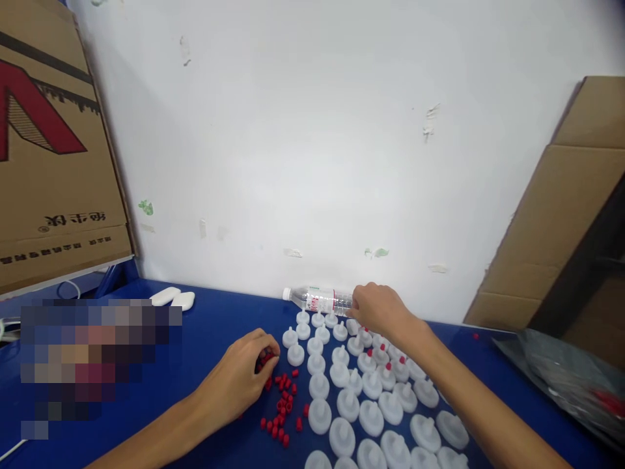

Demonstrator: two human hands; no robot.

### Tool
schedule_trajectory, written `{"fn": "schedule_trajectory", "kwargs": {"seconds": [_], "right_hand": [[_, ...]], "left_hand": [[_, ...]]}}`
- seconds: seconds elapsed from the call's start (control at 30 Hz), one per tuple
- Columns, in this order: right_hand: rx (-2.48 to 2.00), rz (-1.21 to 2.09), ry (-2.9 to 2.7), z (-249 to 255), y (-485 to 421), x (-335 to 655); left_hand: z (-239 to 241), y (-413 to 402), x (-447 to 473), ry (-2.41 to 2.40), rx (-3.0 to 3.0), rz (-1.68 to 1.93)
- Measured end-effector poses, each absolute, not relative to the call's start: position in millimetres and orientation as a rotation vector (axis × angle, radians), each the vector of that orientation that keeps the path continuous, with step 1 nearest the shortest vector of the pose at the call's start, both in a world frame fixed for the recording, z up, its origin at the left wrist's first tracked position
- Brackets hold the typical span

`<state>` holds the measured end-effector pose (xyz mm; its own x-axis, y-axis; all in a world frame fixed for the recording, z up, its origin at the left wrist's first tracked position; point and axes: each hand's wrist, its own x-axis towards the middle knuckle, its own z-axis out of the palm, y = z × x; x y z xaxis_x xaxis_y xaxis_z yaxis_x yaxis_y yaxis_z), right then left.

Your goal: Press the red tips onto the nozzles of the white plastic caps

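Observation:
My left hand [244,368] is curled at the left edge of a loose pile of small red caps [284,398]. Red shows between its thumb and fingers, so a few caps are held there. Rows of white round plastic pieces with a narrow upright spout [319,415] cover the right half of the blue table. Several of them, under my right forearm, carry a red cap [388,367] on the spout. My right hand [381,309] is closed over the back row, fingertips pointing down by a white piece; what they grip is hidden.
A clear plastic bottle [319,299] lies on its side against the white wall. Two white oval objects [182,301] rest at the back left. Cardboard boxes [58,182] stand left and right [537,215]. A plastic bag [551,371] with something red lies right. Part of the left is pixelated.

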<state>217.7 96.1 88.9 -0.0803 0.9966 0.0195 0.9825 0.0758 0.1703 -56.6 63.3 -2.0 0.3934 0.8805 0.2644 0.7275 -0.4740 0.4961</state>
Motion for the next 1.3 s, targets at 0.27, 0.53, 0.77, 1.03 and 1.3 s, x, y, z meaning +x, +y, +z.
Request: {"fn": "schedule_trajectory", "kwargs": {"seconds": [0.27, 0.53, 0.77, 1.03, 1.3], "right_hand": [[2.050, 0.149, 2.212, 82.6, 94.6, 208.3], [1.729, -0.244, 2.791, 115.6, 65.4, 196.8], [1.249, -0.724, 3.093, 115.8, 55.0, 180.2], [1.247, -0.733, 3.153, 114.6, 56.6, 181.4], [1.344, -0.185, 3.139, 105.4, 43.1, 163.8]], "left_hand": [[4.8, 62.3, -56.9, 1.401, 2.356, 0.745], [15.2, 53.5, -57.8, 1.321, 2.349, 0.960], [22.4, 42.9, -52.4, 1.101, 2.388, 1.041], [18.3, 46.7, -55.4, 1.181, 2.329, 0.935], [13.2, 51.2, -55.1, 1.276, 2.449, 0.980]]}}
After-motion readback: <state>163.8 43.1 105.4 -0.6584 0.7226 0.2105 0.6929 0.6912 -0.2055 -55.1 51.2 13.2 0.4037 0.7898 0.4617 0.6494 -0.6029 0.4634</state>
